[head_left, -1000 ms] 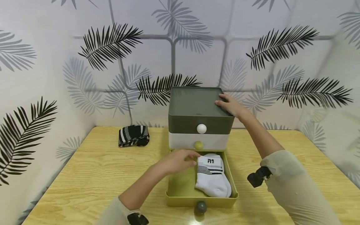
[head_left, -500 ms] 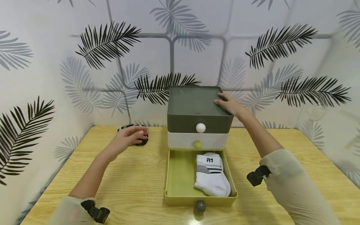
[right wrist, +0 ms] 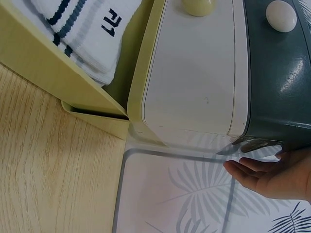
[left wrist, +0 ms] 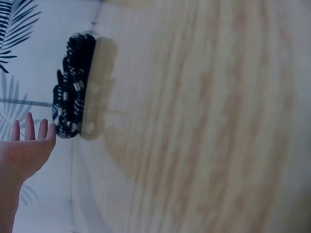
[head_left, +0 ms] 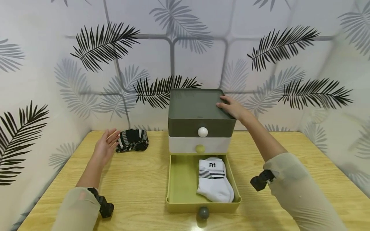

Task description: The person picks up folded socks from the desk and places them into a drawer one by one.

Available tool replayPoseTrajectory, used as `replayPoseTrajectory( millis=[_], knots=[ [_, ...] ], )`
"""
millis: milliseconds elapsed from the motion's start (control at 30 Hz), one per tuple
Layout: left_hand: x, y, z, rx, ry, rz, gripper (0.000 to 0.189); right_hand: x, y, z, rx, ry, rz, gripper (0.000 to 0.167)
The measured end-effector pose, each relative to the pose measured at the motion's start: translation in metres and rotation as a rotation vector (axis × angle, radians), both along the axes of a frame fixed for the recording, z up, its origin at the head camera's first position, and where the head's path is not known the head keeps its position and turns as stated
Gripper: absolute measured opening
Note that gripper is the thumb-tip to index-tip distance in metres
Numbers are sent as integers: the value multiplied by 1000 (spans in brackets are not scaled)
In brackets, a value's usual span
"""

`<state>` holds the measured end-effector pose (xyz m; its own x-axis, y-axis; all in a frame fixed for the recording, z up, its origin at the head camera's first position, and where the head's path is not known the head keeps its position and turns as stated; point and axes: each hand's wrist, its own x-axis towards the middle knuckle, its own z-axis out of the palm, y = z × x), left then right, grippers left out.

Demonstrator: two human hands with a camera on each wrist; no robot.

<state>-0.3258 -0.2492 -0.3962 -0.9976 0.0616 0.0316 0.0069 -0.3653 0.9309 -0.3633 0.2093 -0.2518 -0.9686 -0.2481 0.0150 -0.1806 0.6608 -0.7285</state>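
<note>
My left hand (head_left: 104, 147) is at the back left of the table, fingers extended, just left of a folded black-and-white knitted bundle (head_left: 133, 140). In the left wrist view a narrow gap or light contact between fingertips and bundle (left wrist: 73, 87) cannot be told apart. My right hand (head_left: 233, 109) rests on the right edge of the drawer unit's dark lid (head_left: 196, 104), its fingers (right wrist: 243, 174) fairly straight in the right wrist view. The bottom olive drawer (head_left: 182, 179) is pulled out. Folded white socks (head_left: 215, 183) with dark stripes lie in its right half.
Above the open drawer sit a white drawer (head_left: 185, 145) with a yellow-green knob and a dark drawer (head_left: 182, 128) with a white knob. A grey knob (head_left: 203, 212) is on the olive drawer's front. The wood table (head_left: 138, 186) meets a leaf-patterned wall covering (head_left: 199, 61).
My left hand has moved from over the open drawer, leftward and back, to the left side of the black-and-white bundle. My right hand stays on the lid.
</note>
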Motion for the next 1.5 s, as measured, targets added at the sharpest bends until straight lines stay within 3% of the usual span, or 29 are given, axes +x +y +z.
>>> replayPoseTrajectory(
  millis=[67,167,233,333,467,567,833,967,1033,1133,1300,1500],
  knots=[
    [-4,-1,-5,-8,-34,52,52,-1,-1,-1,-1,0,-1,64],
    [-10,-1,-10,-74,-76,140,46,-2,-1,-1,-3,-1,0,64],
    [-15,0,-12,-142,-101,166,46,-2,0,-1,-4,2,0,64],
    [-21,1,-15,-297,-118,122,57,-2,0,-1,-4,5,2,64],
    [-26,-2,-20,-554,-80,54,73,-2,0,-1,-2,6,-6,64],
    [-28,-3,-21,-661,-67,35,75,-2,0,-2,-5,1,-11,63],
    [-28,-1,-22,-708,-122,64,67,-1,-1,-1,-6,1,-12,64],
    [-25,0,-23,-769,-124,41,68,-1,-1,-1,-9,-4,-14,64],
    [-24,1,-23,-807,-98,18,72,-1,-1,0,-10,-6,-13,64],
    [-24,2,-25,-869,0,-29,76,-1,0,0,-11,-5,-10,64],
    [-25,3,-26,-937,159,-109,61,-1,0,0,-9,3,-1,65],
    [-23,10,-21,-973,151,-122,47,0,0,0,-6,-1,2,65]
  ],
)
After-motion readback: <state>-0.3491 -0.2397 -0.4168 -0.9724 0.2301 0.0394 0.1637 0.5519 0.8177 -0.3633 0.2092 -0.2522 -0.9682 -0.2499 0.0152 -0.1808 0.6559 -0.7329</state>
